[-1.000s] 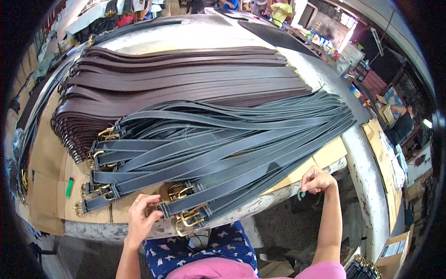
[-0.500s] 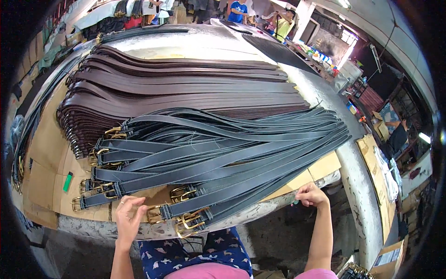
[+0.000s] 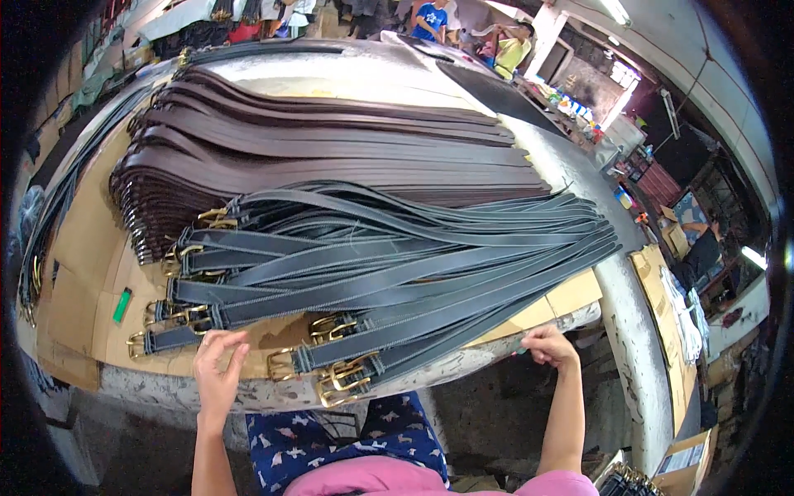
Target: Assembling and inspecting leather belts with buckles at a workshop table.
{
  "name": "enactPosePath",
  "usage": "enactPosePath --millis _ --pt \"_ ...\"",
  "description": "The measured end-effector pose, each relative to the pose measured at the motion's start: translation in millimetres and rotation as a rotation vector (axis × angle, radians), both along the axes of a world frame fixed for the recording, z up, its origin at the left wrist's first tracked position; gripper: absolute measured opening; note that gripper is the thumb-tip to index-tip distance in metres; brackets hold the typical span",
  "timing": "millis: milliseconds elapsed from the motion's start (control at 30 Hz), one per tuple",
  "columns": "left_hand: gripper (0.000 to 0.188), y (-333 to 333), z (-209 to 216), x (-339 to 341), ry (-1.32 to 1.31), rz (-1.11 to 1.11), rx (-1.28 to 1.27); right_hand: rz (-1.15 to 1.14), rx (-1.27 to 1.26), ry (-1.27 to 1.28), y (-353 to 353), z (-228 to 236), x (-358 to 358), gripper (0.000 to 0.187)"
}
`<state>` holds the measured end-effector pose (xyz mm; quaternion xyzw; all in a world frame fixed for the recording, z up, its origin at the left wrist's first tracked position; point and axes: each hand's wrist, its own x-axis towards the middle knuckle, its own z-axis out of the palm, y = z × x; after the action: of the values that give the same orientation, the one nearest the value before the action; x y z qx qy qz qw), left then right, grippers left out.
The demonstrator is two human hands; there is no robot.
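Black stitched leather belts (image 3: pixel 397 269) with gold-coloured buckles (image 3: pixel 347 380) lie in a loose heap before me, buckle ends to the left. My left hand (image 3: pixel 217 376) is held at the table's front edge, just left of the nearest buckles. Its thumb stands apart from the bent fingers, and nothing shows between them. To the right of the heap, over the front edge, my right hand (image 3: pixel 550 347) is closed. A small greenish tip pokes out at its fingertips; what it belongs to is hidden.
Behind the black belts lies a thick stack of dark brown belts (image 3: pixel 331 149). A green lighter (image 3: pixel 122 305) rests on cardboard (image 3: pixel 78 326) at the left. Two people (image 3: pixel 430 21) are at the far end. An open carton (image 3: pixel 686 463) stands at the lower right.
The view has shifted slightly, moving the belts and table a little up in the picture. My left hand has drawn slightly left of the nearest buckle. My right hand stays closed in about the same place.
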<state>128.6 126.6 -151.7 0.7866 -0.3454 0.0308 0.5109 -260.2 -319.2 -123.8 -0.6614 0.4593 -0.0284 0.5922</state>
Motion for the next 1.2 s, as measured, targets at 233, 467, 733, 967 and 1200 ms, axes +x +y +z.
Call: enactPosePath --millis 233,467,733,967,1200 --pt "0.019 -18 6 14 -0.065 -0.110 -0.004 -0.019 -0.070 -0.044 -20 -16 -19 0.019" --pt "0.017 -11 -7 6 -0.045 -0.112 0.100 -0.157 -0.064 -0.522 55 8 64 0.016" --pt "0.019 -33 -10 -7 0.074 -0.231 0.054 0.047 -0.584 -0.580 179 8 178 0.009" --pt "0.020 -64 -16 16 -0.039 -0.416 0.117 0.212 -0.789 -0.678 242 -16 246 0.010" --pt "0.016 -72 -13 22 0.001 -0.547 0.136 0.224 -0.840 -0.618 245 -22 249 0.012"
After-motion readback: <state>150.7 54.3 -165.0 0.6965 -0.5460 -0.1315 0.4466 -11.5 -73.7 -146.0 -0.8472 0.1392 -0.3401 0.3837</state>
